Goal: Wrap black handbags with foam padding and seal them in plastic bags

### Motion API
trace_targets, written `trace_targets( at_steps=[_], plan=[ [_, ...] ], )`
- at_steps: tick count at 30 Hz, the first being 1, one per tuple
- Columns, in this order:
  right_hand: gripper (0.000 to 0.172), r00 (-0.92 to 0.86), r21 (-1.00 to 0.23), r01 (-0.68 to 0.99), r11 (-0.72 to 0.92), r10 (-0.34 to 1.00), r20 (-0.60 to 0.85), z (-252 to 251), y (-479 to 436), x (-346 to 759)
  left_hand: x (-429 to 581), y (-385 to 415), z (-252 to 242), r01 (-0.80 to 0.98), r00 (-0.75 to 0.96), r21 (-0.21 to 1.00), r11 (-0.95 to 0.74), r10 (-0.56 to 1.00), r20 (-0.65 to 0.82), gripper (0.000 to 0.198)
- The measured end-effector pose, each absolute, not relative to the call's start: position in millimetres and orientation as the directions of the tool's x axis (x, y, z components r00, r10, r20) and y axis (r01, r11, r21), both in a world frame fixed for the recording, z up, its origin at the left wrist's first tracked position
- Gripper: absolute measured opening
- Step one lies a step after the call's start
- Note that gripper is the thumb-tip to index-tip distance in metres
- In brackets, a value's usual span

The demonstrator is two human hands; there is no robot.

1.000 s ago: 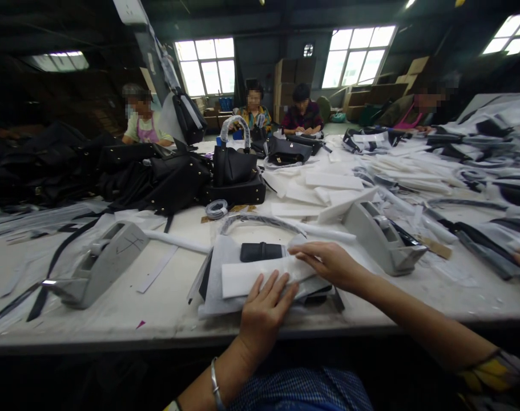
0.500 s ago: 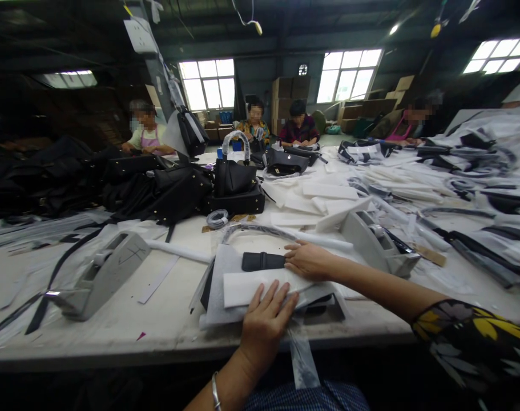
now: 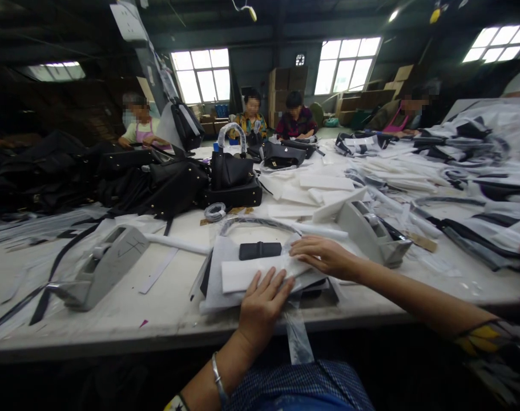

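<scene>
A black handbag [image 3: 204,279] lies flat before me, mostly covered by a thin white foam wrapping sheet [image 3: 225,248]. Its curved handle [image 3: 260,221], wrapped in clear film, arches behind. A black flap tab [image 3: 260,250] shows at the top of the wrapping. My left hand [image 3: 263,299] lies with fingers spread on a folded white foam strip [image 3: 238,277] across the bag. At the bag's right side my right hand [image 3: 322,254] has its fingers bent together at the wrapping sheet's edge, seemingly pinching it; the thumb is partly hidden.
Grey tape dispensers stand left [image 3: 101,265] and right [image 3: 366,231] of the bag. A clear strip [image 3: 300,337] hangs off the table's front edge [image 3: 114,342]. Black bags [image 3: 174,182] pile up at back left, white foam sheets [image 3: 328,182] beyond. Several people sit across the table.
My right hand has moved off the black tab to the right, its fingers now bent at the wrapping's edge. My left hand stays on the foam strip. The view has shifted slightly.
</scene>
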State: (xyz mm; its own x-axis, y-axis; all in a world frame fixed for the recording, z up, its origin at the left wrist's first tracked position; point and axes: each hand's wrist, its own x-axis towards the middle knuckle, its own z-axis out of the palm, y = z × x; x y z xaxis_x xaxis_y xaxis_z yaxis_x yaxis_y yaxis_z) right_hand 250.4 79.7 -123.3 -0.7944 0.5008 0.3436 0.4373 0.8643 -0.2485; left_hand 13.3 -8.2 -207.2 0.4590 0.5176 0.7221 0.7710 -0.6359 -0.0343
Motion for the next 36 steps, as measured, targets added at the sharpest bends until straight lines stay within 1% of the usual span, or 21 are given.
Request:
trace_targets(
  at_steps=[1,2,4,5,7,8,10,13,17,23,27,32,34,36],
  plan=[
    [0.029,-0.764,-0.243,0.424,0.872,0.489,0.422,-127.5,62.0,254.9,13.2,-8.3,-205.9,0.77,0.463,-0.033,-0.637,0.524,0.715,0.034],
    [0.032,-0.75,-0.219,0.399,0.89,0.455,0.48,-134.0,43.0,258.6,13.0,-8.6,-204.7,0.769,0.469,-0.031,-0.638,0.531,0.706,0.034],
    [0.048,-0.79,-0.124,0.339,0.933,0.354,0.502,-153.3,4.9,262.3,12.4,-9.4,-203.3,0.766,0.479,-0.024,-0.642,0.547,0.686,0.035],
    [0.052,-0.823,-0.073,0.328,0.942,0.323,0.468,-165.4,-12.0,262.0,12.2,-9.8,-202.9,0.765,0.482,-0.016,-0.643,0.556,0.677,0.035],
    [0.045,-0.858,0.019,0.346,0.938,0.307,0.412,-190.8,-37.5,257.0,11.7,-10.5,-202.7,0.766,0.483,-0.001,-0.643,0.575,0.66,0.036],
    [0.042,-0.855,0.05,0.366,0.929,0.314,0.413,-202.5,-45.2,252.9,11.6,-10.7,-202.7,0.767,0.484,0.004,-0.641,0.584,0.652,0.037],
    [0.041,-0.814,0.07,0.4,0.914,0.319,0.485,-220.2,-51.1,243.3,11.8,-10.8,-202.5,0.772,0.483,0.007,-0.636,0.593,0.644,0.037],
    [0.032,-0.719,0.016,0.397,0.918,0.3,0.627,-229.0,-47.1,230.7,12.8,-10.6,-201.8,0.781,0.473,0.001,-0.625,0.591,0.654,0.036],
    [0.026,-0.612,-0.084,0.411,0.908,0.343,0.712,-223.7,-47.2,223.3,15.0,-9.9,-201.9,0.788,0.464,-0.016,-0.616,0.576,0.673,0.034],
    [0.03,-0.566,-0.169,0.417,0.893,0.4,0.721,-213.1,-71.1,218.0,18.6,-8.3,-205.8,0.81,0.437,-0.02,-0.585,0.582,0.685,0.034],
    [0.032,-0.517,-0.21,0.435,0.876,0.433,0.738,-191.4,-75.4,212.3,19.1,-8.9,-208.0,0.811,0.439,-0.021,-0.584,0.586,0.681,0.034],
    [0.035,-0.477,-0.204,0.472,0.857,0.444,0.759,-154.9,-46.3,214.3,18.5,-9.9,-211.6,0.803,0.448,-0.039,-0.595,0.558,0.699,0.035],
    [0.034,-0.46,-0.234,0.512,0.826,0.494,0.738,-144.8,-26.4,216.1,18.7,-9.8,-213.0,0.798,0.442,-0.037,-0.602,0.542,0.714,0.031],
    [0.032,-0.422,-0.292,0.584,0.757,0.591,0.688,-139.2,-4.9,216.4,18.8,-9.7,-213.7,0.789,0.439,-0.029,-0.614,0.53,0.725,0.025]
  ],
)
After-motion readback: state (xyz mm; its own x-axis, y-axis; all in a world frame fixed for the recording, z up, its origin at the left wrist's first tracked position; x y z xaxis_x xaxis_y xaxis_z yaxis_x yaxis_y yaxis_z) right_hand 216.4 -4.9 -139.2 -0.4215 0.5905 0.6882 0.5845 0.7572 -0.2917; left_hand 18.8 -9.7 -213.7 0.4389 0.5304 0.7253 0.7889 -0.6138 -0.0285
